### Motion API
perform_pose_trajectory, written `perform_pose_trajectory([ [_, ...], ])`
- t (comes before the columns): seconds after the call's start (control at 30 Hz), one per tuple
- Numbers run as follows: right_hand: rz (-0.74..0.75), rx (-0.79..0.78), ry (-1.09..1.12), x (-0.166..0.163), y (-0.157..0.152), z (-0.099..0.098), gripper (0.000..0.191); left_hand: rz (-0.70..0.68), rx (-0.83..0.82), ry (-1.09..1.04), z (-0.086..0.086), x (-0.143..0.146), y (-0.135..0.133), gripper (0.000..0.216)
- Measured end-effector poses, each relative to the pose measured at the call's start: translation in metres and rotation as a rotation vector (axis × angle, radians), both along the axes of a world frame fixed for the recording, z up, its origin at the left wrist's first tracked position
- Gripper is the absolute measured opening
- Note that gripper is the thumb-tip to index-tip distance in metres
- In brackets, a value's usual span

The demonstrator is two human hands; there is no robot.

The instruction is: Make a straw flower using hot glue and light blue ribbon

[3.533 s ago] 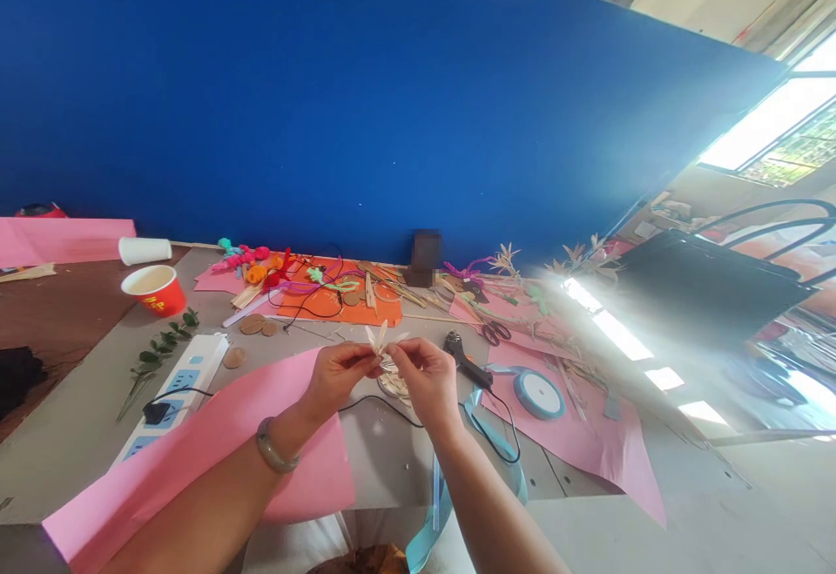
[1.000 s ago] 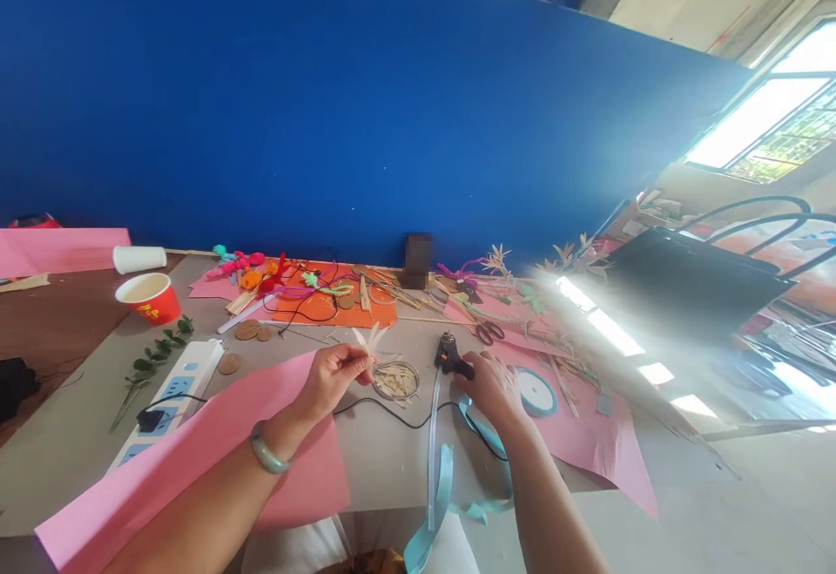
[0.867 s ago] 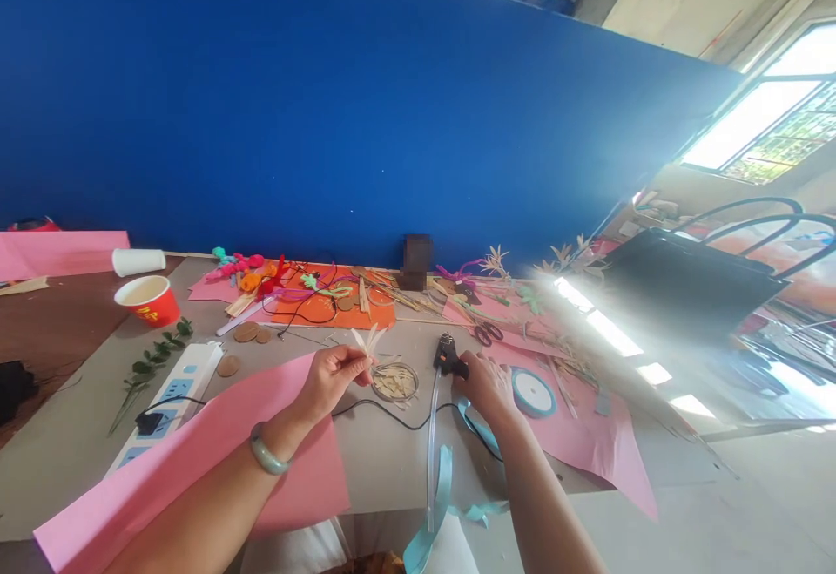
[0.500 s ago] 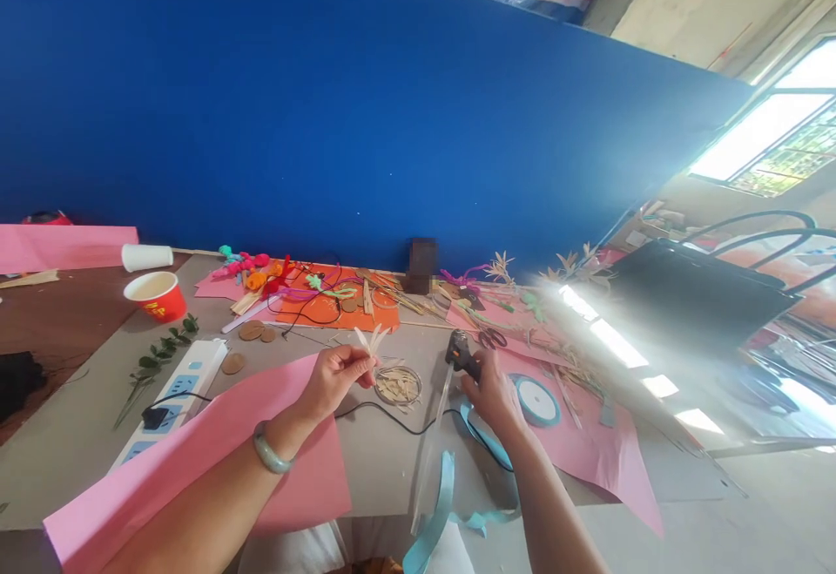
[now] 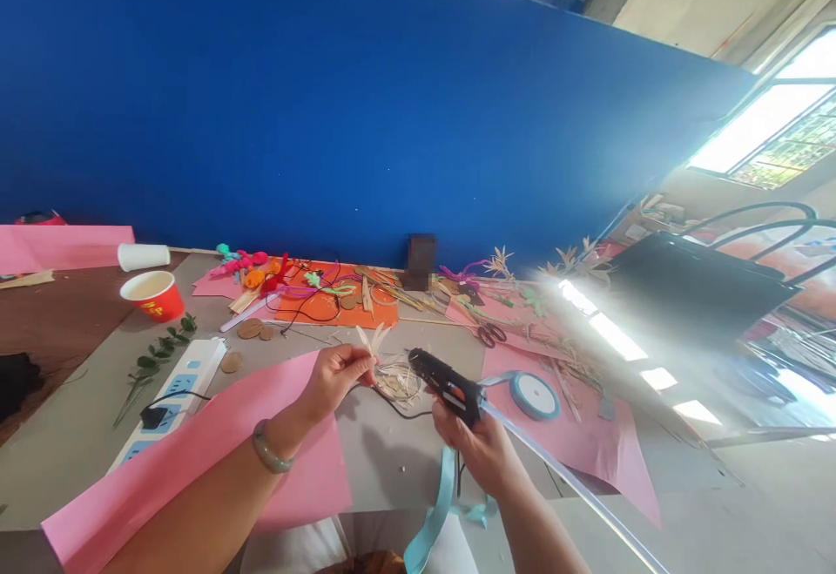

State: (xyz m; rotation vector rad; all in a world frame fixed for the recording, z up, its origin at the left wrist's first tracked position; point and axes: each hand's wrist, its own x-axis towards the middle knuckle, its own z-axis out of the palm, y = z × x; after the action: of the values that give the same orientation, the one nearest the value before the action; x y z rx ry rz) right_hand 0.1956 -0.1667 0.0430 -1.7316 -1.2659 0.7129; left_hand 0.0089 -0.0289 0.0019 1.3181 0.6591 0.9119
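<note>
Pinched in the fingers of my left hand (image 5: 340, 374) is a small flower of pale petals (image 5: 371, 341), its tips pointing up. My right hand (image 5: 480, 448) grips a black hot glue gun (image 5: 448, 382), whose nozzle points left toward the flower without touching it. A long clear glue stick (image 5: 568, 474) sticks out of the gun's back. Behind and between my hands lies a round dish of pale pieces (image 5: 400, 382), partly hidden by the gun. Light-blue ribbon (image 5: 439, 504) hangs over the table's near edge below my right hand.
A ribbon spool (image 5: 535, 395) and scissors (image 5: 491, 334) lie on the right. On the left are a white power strip (image 5: 176, 400), a red paper cup (image 5: 153, 295), a leafy sprig (image 5: 153, 361) and pink paper (image 5: 261, 417). Craft pieces line the blue wall (image 5: 326, 104).
My right hand has lifted the glue gun from the table and turned it, so its nozzle now faces left near the flower. My left hand stays almost in place.
</note>
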Motion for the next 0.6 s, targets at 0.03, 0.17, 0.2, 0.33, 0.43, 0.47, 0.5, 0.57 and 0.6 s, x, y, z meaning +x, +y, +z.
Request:
perform_pose_trajectory([
  [0.03, 0.025, -0.027, 0.022, -0.005, 0.0, 0.001, 0.051, -0.002, 0.004, 0.005, 0.0, 0.0, 0.0, 0.028],
  [0.17, 0.146, -0.113, 0.092, -0.019, 0.005, 0.008, 0.055, -0.007, 0.007, 0.017, -0.002, 0.001, 0.0, 0.03],
  [0.2, 0.16, -0.12, 0.101, -0.021, 0.006, 0.011, 0.055, -0.007, 0.006, 0.018, -0.002, 0.001, 0.0, 0.03],
  [0.33, 0.158, -0.141, 0.108, -0.027, 0.009, 0.018, 0.048, -0.013, 0.013, 0.015, -0.003, 0.002, -0.001, 0.028],
  [0.43, 0.156, -0.152, 0.097, -0.03, 0.01, 0.019, 0.045, -0.027, 0.026, 0.028, -0.001, 0.002, -0.002, 0.026],
  [0.47, 0.152, -0.156, 0.087, -0.031, 0.011, 0.019, 0.045, -0.028, 0.028, 0.032, 0.0, 0.002, -0.003, 0.026],
  [0.5, 0.147, -0.162, 0.073, -0.031, 0.011, 0.019, 0.044, -0.028, 0.029, 0.034, 0.0, 0.002, -0.003, 0.025],
  [0.57, 0.141, -0.189, 0.038, -0.031, 0.012, 0.017, 0.044, -0.03, 0.023, 0.027, 0.0, 0.001, -0.003, 0.025],
  [0.6, 0.139, -0.205, 0.021, -0.031, 0.013, 0.017, 0.045, -0.032, 0.017, 0.018, -0.001, 0.001, -0.003, 0.025],
])
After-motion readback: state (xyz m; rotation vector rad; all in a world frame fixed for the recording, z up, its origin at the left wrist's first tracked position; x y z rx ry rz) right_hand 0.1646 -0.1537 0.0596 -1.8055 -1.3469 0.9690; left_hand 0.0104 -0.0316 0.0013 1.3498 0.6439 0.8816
